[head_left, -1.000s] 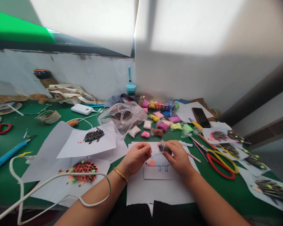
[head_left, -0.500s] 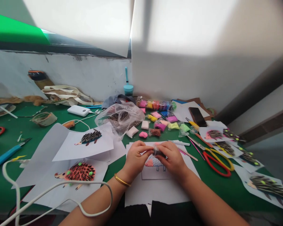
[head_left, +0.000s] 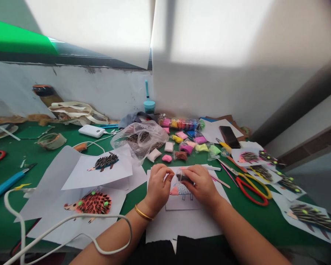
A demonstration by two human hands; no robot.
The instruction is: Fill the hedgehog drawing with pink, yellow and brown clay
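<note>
Fingers and thumb of my right hand [head_left: 200, 181] are wrapped round a small clear packet of dark clay [head_left: 183, 176]. Just left of the packet, my left hand [head_left: 159, 186] is closed in a pinch, its fingertips a little apart from the plastic; whatever they hold is too small to make out. Below both hands lies a drawing of a hedgehog [head_left: 186, 193] with a pink clay face and a blue spotted body, partly covered by my right hand. It rests on a larger white sheet [head_left: 190, 226].
Several coloured clay packets [head_left: 181, 155] and a bag of seeds [head_left: 143, 141] lie beyond my hands. Scissors [head_left: 252, 189], a phone [head_left: 229, 137] and finished hedgehog pictures [head_left: 313, 217] are at the right. A white cable [head_left: 71, 217] loops over papers at the left, near a blue craft knife [head_left: 9, 182].
My left fingertips have drawn away from the packet to the left and curled into a pinch. The right hand still holds the packet in nearly the same place.
</note>
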